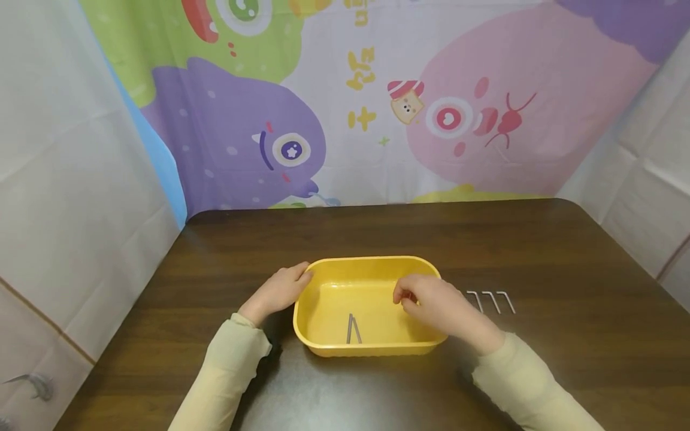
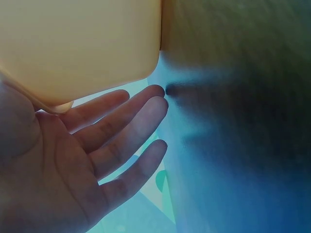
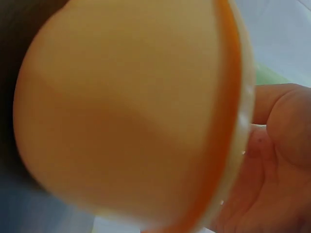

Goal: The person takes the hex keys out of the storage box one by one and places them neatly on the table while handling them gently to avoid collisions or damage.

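A yellow plastic tray point(image 1: 369, 349) with a raised rim stands on the table. My left hand point(image 1: 281, 290) holds its left end, thumb over the rim; in the left wrist view its fingers point(image 2: 131, 121) stretch along the outside wall point(image 2: 82, 43). Over the tray's right end, my right hand point(image 1: 433, 302) has its fingers loosely bent, with nothing visible in them. The right wrist view shows its palm point(image 3: 257, 174) behind the tray wall point(image 3: 121, 107), which hides the fingertips. Two thin grey rods point(image 1: 349, 329) lie inside the tray near its front wall.
To the right of the tray, several L-shaped hex keys point(image 1: 490, 301) lie in a row on the dark wooden table point(image 1: 566, 269); my right hand partly covers the leftmost. A cartoon-printed cloth point(image 1: 356, 149) hangs behind the table, and pale cloth point(image 1: 64, 149) hangs at both sides.
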Available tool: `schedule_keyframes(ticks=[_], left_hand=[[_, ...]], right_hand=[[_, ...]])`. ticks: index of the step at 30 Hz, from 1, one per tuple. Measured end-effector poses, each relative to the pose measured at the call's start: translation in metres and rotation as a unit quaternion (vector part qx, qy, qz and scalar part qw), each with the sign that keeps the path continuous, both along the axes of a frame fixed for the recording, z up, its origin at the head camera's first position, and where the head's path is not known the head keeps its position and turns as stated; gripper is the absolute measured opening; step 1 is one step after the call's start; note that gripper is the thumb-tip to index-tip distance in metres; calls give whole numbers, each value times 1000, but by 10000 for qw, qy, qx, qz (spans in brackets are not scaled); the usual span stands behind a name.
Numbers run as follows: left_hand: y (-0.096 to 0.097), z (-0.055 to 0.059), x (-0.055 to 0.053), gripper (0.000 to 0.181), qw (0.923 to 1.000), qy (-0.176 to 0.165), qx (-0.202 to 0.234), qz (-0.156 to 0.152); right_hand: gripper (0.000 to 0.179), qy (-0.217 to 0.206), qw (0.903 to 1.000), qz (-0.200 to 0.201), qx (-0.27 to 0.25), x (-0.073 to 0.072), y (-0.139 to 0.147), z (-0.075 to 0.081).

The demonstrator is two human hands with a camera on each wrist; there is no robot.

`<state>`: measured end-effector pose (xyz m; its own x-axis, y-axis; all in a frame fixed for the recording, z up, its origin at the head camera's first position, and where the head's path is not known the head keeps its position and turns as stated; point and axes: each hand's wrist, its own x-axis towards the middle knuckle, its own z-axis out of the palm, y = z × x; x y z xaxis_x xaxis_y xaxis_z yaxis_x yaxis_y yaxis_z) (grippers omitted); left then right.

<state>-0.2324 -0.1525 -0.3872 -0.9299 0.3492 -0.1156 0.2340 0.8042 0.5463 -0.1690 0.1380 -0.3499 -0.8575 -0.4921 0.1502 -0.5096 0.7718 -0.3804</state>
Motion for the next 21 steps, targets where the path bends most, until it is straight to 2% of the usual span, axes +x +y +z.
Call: schedule_keyframes(ticks=[7, 13, 21], left_hand=[[1, -1, 1, 34, 10000, 56, 4, -14], [1, 1, 1, 35, 10000, 74, 5, -21], [0, 0, 0, 38, 10000, 45, -19, 1]], right_hand=[[14, -3, 9980, 628, 29, 0, -17, -5], [14, -256, 9959, 851, 181, -3, -24, -7], [13, -587, 9874, 1446, 270, -5, -38, -16]])
